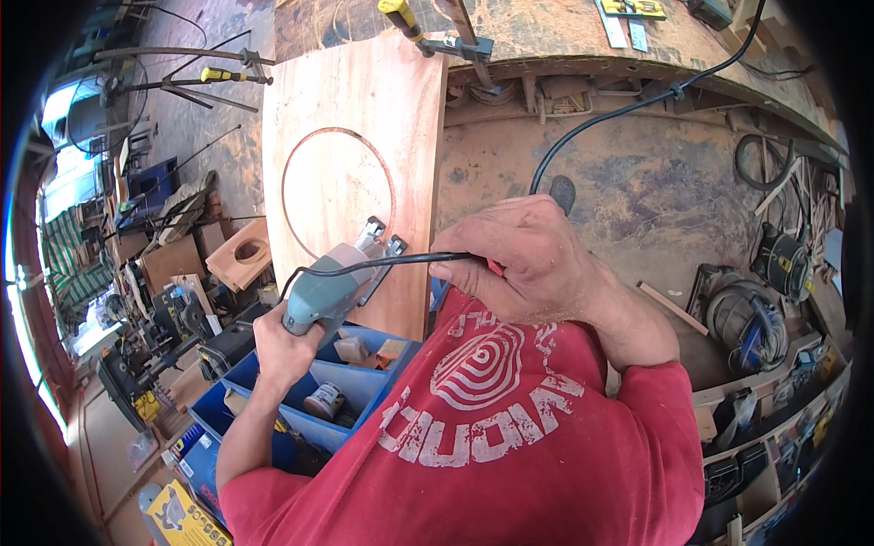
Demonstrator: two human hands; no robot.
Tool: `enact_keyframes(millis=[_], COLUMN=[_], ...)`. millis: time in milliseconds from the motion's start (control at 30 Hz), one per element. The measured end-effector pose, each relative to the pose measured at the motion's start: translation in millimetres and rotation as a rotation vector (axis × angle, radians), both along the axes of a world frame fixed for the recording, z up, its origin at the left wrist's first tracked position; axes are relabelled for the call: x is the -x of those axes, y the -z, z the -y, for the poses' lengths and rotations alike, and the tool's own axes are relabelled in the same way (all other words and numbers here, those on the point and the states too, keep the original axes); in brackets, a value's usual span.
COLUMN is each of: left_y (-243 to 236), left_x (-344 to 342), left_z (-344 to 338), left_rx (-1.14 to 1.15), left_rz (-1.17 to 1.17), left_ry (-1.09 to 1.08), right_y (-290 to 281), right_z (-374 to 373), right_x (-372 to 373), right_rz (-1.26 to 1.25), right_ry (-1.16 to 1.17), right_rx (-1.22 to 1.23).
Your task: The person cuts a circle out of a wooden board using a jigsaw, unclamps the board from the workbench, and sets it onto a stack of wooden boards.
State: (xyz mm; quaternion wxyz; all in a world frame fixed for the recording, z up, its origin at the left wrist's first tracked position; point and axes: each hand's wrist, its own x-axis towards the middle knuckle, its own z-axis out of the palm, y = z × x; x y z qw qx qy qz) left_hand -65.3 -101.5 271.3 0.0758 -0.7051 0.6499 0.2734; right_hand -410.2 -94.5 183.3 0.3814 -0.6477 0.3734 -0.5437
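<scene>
My left hand (285, 348) is closed around the rear grip of a grey-green jigsaw (326, 280). The jigsaw's metal shoe and front end reach over the lower right part of a circular line (394, 187) in a pale wooden board (360, 96). Whether the shoe touches the wood I cannot tell. A black power cord (391, 261) loops from the jigsaw's back across to my right hand (523, 259), whose fingers are closed on it, and continues up to the right. A small red bit shows by those fingers; what it belongs to is hidden.
A yellow-and-black bar clamp (401, 20) sits at the board's far end, on the workbench (546, 36). Another clamp (223, 75) lies to the left. Below the board stands a blue divided bin (314, 387) with a small tub. A hose (748, 323) lies on the right.
</scene>
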Motion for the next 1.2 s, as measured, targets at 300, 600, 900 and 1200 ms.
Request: enact_keyframes(millis=[300,600,900,1200], left_y=[4.3,2.0,-1.6,4.0], left_x=[-1.2,6.1,11.2,10.4], left_z=[0.8,1.6,4.2,1.4], left_rx=[0.058,0.054,0.004,0.075], left_rz=[-0.024,-0.029,0.010,-0.035], left_ry=[0.037,0.012,-0.004,0.001], right_y=[-2.4,-3.0,-4.2,-8.6], right_z=[-1.8,-2.4,-3.6,-2.5], right_x=[2.9,3.9,5.5,11.4], right_rz=[-0.003,0.009,-0.009,-0.060], right_ry=[0.000,-0.005,-0.017,0.013], right_rx=[-0.005,0.005,-0.027,-0.040])
